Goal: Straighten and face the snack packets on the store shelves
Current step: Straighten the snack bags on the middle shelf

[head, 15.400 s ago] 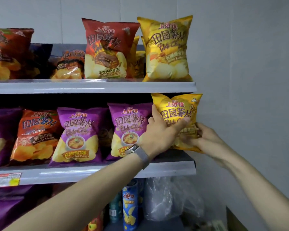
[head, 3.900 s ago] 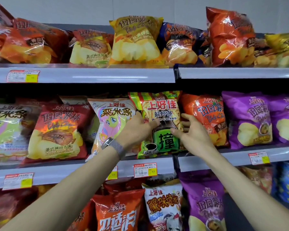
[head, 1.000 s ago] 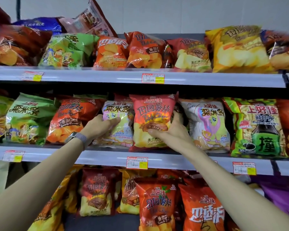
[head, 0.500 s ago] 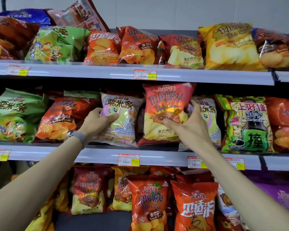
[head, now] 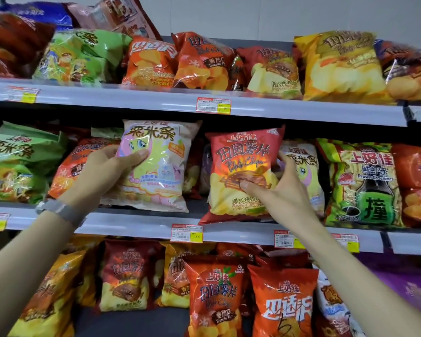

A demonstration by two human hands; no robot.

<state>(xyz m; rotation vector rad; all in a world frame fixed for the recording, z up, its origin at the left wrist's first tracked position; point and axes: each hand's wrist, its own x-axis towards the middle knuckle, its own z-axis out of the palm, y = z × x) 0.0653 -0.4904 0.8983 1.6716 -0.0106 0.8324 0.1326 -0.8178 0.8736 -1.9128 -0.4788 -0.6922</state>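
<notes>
left hand (head: 102, 171) is wrapped on the pastel packet (head: 156, 166) – thumb laid across its front, fingers tucked behind the nine o'clock edge, a grey watch (head: 61, 211) on that wrist. right hand (head: 284, 190) has hold of the red potato chips packet (head: 241, 171), thumb pressed on the front by the printed ribs and fingers curled round behind the three o'clock edge.

both packets are on the middle shelf (head: 131, 222), faces turned out to the aisle, the pastel one at nine o'clock of the red one with a dark gap between them. the pastel packet leans a touch. the red packet's seven o'clock corner hangs over the shelf rail, just above a price tag (head: 186, 233).

behind the right hand, at three o'clock of the red packet, a second pastel packet (head: 304, 164) peeks out, partly hidden – and further out at three o'clock the green prawn crackers packet (head: 365, 183) stands upright, face forward. at nine o'clock of the left hand an orange tomato packet (head: 78, 164) slumps, with a green packet (head: 17, 161) beyond it. up at twelve o'clock the top shelf (head: 107, 98) carries a leaning jumble of bags.
</notes>
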